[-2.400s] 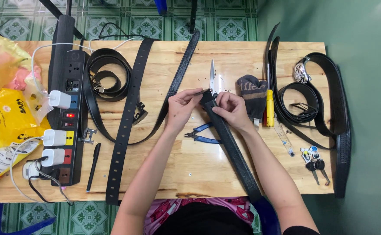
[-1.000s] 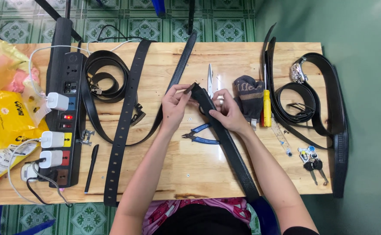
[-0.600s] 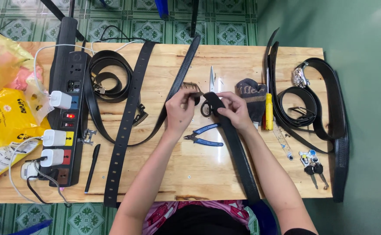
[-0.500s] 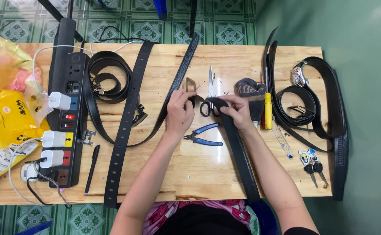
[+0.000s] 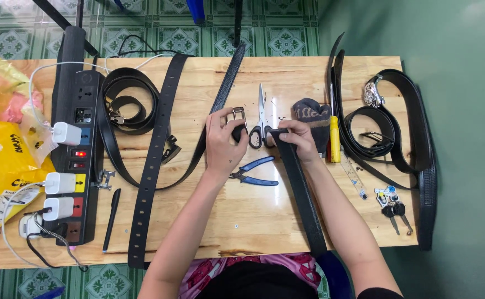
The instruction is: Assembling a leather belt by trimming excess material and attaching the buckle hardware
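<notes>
Black belt strap [image 5: 300, 194] at centre frame, long axis running from bottom edge up and slightly left, cut end pointing toward the scissors [image 5: 260, 119] on the worktop [image 5: 209, 221]. Right hand [image 5: 298, 139] pinched on that end. Buckle [image 5: 235, 117] now pulled off and apart, gripped by left hand [image 5: 224, 145]; before, joined together.

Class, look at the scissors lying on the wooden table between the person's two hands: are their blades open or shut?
Shut. The scissors lie flat, and the blades show as one narrow strip pointing away from the person, with no gap between them; the black handle loops sit side by side.
</notes>
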